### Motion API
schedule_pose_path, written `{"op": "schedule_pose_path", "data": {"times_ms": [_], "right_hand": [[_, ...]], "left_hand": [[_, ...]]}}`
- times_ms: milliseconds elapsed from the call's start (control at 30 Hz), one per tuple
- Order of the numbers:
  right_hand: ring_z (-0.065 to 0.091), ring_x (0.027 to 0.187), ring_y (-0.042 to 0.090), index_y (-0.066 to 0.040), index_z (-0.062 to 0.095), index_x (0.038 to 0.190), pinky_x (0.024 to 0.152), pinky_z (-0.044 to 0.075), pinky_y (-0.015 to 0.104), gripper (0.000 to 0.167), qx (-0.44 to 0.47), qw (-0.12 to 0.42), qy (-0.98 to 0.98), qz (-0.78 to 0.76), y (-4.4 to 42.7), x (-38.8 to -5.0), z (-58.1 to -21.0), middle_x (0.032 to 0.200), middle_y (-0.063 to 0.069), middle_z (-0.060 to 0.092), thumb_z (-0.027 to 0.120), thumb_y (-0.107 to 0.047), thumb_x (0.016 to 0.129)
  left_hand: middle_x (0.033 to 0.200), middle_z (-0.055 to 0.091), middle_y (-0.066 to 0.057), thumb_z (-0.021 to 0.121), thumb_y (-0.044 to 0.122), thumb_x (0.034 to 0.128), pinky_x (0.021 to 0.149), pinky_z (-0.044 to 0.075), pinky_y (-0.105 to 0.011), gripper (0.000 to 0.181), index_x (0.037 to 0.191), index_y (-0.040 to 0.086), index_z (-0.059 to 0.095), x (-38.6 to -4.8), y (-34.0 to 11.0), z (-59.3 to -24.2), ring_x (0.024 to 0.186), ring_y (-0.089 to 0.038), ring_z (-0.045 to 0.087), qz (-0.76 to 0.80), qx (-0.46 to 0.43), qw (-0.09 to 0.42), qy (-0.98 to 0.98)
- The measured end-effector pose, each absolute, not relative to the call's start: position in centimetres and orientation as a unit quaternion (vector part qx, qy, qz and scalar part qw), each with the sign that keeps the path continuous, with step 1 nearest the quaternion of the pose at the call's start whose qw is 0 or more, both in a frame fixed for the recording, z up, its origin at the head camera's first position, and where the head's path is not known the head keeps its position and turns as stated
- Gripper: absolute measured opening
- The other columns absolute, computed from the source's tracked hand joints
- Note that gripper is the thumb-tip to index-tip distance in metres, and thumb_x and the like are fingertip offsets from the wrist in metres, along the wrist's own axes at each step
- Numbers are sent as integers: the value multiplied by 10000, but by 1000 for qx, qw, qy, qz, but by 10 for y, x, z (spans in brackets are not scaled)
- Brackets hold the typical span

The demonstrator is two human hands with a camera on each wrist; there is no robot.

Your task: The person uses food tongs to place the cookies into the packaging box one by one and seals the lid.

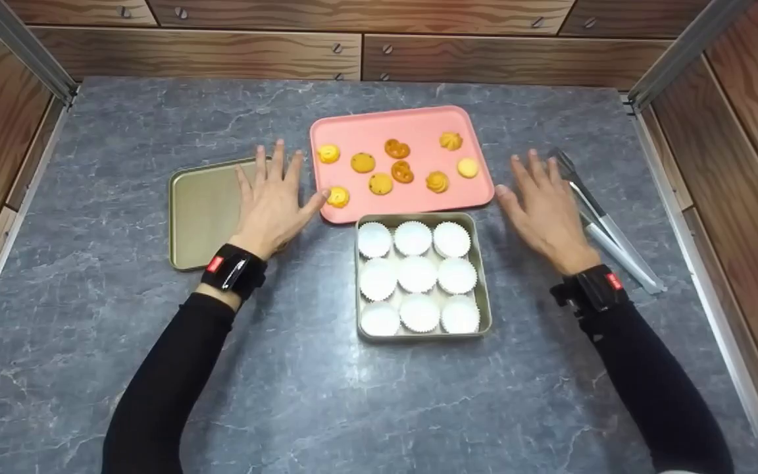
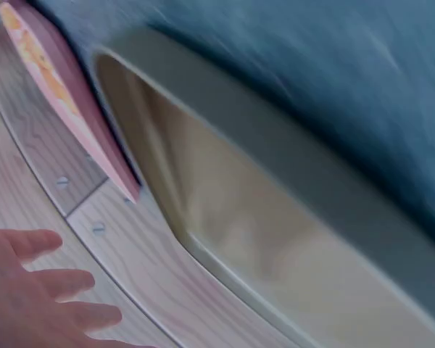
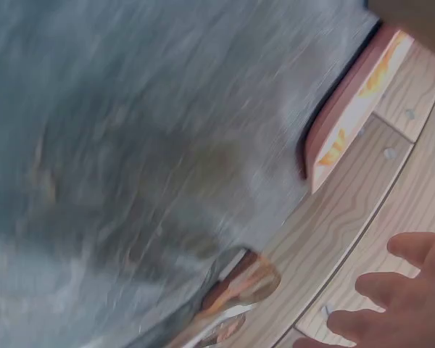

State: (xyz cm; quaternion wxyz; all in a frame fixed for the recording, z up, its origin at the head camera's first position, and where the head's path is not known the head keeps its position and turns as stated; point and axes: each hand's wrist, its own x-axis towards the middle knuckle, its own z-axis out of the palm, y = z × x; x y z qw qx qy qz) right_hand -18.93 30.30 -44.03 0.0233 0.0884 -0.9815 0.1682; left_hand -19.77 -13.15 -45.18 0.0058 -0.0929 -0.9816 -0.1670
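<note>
My left hand (image 1: 274,207) is spread with straight fingers over the right side of a gold tin lid (image 1: 202,217), its thumb near a pink tray (image 1: 412,125). My right hand (image 1: 545,217), also spread, is between that tray and metal tongs (image 1: 609,230). Neither hand holds anything. On the tray lie yellow cookies (image 1: 328,154), chocolate-chip cookies (image 1: 362,162), pretzel-shaped cookies (image 1: 397,149), swirled cookies (image 1: 450,141) and a plain round cookie (image 1: 467,168). A square gold tin (image 1: 484,329) in front of the tray holds rows of white paper cups (image 1: 417,274).
A grey marbled tabletop (image 1: 326,408) lies under everything. Wood-patterned panels (image 1: 221,52) stand along the back and both sides, with metal posts (image 1: 682,56) at the rear corners. The tin's rear edge is close to the tray's front edge.
</note>
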Motion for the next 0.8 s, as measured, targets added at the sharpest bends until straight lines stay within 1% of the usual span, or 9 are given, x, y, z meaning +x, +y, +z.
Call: {"op": "schedule_pose_path", "data": {"times_ms": [100, 200, 267, 333, 400, 533, 600, 700, 800], "right_hand": [[204, 1522, 495, -10, 286, 1614, 1260, 166, 646, 744, 88, 20, -976, 198, 296, -182, -440, 1656, 264, 254, 411, -516, 1084], [424, 1401, 515, -2, 336, 1593, 1177, 346, 663, 728, 77, 17, -971, 226, 289, -173, -440, 1586, 281, 387, 463, -497, 1075], [619, 1162, 495, -28, 400, 1573, 1019, 509, 647, 697, 76, 17, -968, 241, 284, -167, -441, 1442, 294, 555, 474, -505, 1069], [677, 894, 443, -39, 465, 1541, 815, 587, 599, 665, 83, 15, -965, 249, 279, -161, -442, 1220, 290, 680, 473, -508, 1069], [664, 760, 378, -29, 522, 1499, 689, 593, 534, 638, 95, 12, -961, 258, 274, -156, -444, 1070, 266, 720, 478, -499, 1069], [697, 800, 335, 10, 577, 1438, 647, 600, 482, 614, 105, -7, -956, 273, 268, -146, -447, 1049, 232, 744, 507, -474, 1065], [699, 793, 305, 3, 612, 1408, 645, 596, 450, 593, 105, -12, -957, 272, 266, -142, -448, 1069, 200, 756, 539, -465, 1051], [631, 684, 245, -56, 719, 1293, 574, 525, 381, 470, 110, -14, -958, 264, 264, -137, -449, 911, 115, 759, 596, -420, 1022], [541, 601, 194, -118, 783, 1034, 517, 426, 327, 280, 121, -9, -960, 254, 262, -135, -450, 688, 21, 646, 628, -348, 997]], "left_hand": [[1712, 124, -203, 459, 657, 1006, 1241, 40, -721, 852, 1624, 88, 316, -191, -123, -452, 1569, -440, 41, -183, -101, 12, -978], [1691, 187, -228, 484, 606, 1014, 1251, 143, -685, 818, 1607, 62, 338, -181, -114, -453, 1559, -446, 120, -185, -130, 23, -974], [1672, 229, -249, 502, 580, 1017, 1242, 219, -665, 808, 1596, 39, 345, -175, -108, -454, 1544, -451, 181, -194, -151, 30, -969], [1646, 282, -265, 522, 554, 1024, 1213, 307, -649, 785, 1581, 23, 368, -168, -103, -455, 1512, -458, 270, -211, -164, 36, -963], [1620, 332, -274, 537, 526, 1034, 1188, 366, -632, 758, 1564, 4, 390, -162, -98, -456, 1474, -461, 350, -237, -169, 36, -956], [1532, 487, -245, 555, 457, 1048, 1125, 479, -558, 677, 1535, 2, 439, -151, -91, -457, 1336, -433, 538, -295, -162, 18, -942], [1356, 637, -229, 569, 410, 1048, 915, 616, -518, 647, 1531, -3, 449, -145, -88, -459, 1073, -402, 692, -333, -155, -1, -930], [1115, 735, -178, 583, 367, 1041, 592, 625, -462, 625, 1517, -21, 466, -137, -84, -462, 710, -346, 687, -379, -146, -31, -913], [1104, 753, -157, 608, 380, 1020, 591, 623, -412, 634, 1497, -24, 498, -132, -80, -464, 683, -264, 684, -398, -140, -50, -905]]}}
